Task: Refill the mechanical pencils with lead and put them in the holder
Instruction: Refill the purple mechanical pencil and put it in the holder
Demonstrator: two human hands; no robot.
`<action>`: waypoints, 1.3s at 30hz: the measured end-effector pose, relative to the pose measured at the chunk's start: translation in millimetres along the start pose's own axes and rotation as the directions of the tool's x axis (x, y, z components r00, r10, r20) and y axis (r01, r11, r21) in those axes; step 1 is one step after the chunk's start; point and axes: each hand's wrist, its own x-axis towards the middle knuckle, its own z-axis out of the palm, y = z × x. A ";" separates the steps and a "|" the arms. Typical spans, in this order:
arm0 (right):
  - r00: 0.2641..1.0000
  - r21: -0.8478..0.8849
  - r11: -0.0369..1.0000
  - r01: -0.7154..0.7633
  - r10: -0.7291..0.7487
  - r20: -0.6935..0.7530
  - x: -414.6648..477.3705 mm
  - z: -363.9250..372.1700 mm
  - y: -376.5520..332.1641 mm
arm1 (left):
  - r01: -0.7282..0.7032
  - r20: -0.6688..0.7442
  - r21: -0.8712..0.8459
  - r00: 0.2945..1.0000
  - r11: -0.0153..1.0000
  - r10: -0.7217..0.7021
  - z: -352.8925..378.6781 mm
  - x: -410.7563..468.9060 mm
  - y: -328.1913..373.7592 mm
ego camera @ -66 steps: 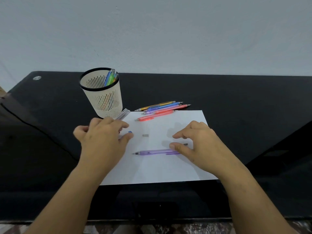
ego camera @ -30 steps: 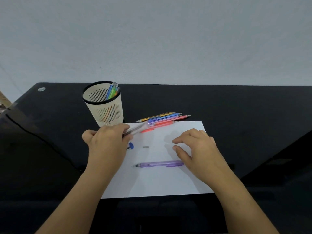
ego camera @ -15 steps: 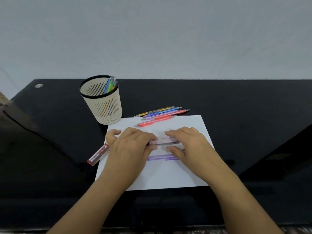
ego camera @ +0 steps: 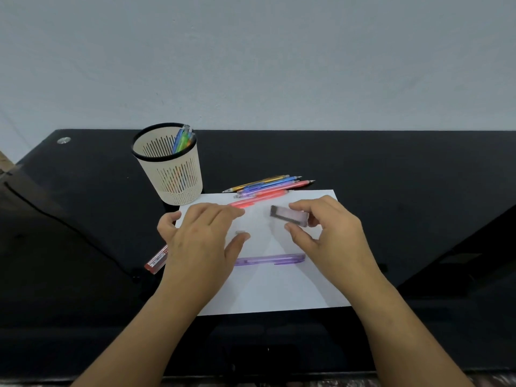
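Careful, my right hand (ego camera: 329, 236) pinches the lead case (ego camera: 289, 216), my left hand (ego camera: 201, 241) lies spread; tipping it might spill leads.

Around the sheet (ego camera: 279, 291): the holder (ego camera: 173, 174) stands at 11 o'clock, loose pencils (ego camera: 268, 185) lie at 12, a red case (ego camera: 157, 259) at 9. A purple pencil (ego camera: 269, 259) crosses the middle. Open table (ego camera: 418, 219) at 3; bare sheet toward 6.

Sheet (ego camera: 273, 291) on table (ego camera: 391, 169); holder (ego camera: 173, 174) at its 11 o'clock, stowed pencils (ego camera: 181, 139) in it; pencil bunch (ego camera: 268, 185) at 12; single pencil (ego camera: 269, 259) across centre; lead case (ego camera: 157, 259) at 9
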 end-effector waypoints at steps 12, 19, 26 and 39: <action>0.950 -0.119 0.993 -0.004 0.041 0.310 7.7 12.2 -9.6 | 0.026 0.042 -0.002 0.999 1.000 -0.026 0.6 0.3 2.0; 0.945 -0.125 0.992 -0.004 0.045 0.323 14.2 12.5 -3.3 | 0.049 0.057 -0.005 0.997 0.999 -0.048 1.0 0.9 -1.6; 0.935 -0.281 0.959 -0.029 0.125 0.331 20.2 0.8 15.5 | 0.063 0.073 -0.024 0.995 0.998 -0.061 0.7 1.3 -0.8; 0.894 -0.370 0.929 -0.025 0.186 0.408 29.2 7.5 24.5 | 0.054 0.088 -0.021 0.995 0.998 -0.052 1.4 0.9 0.1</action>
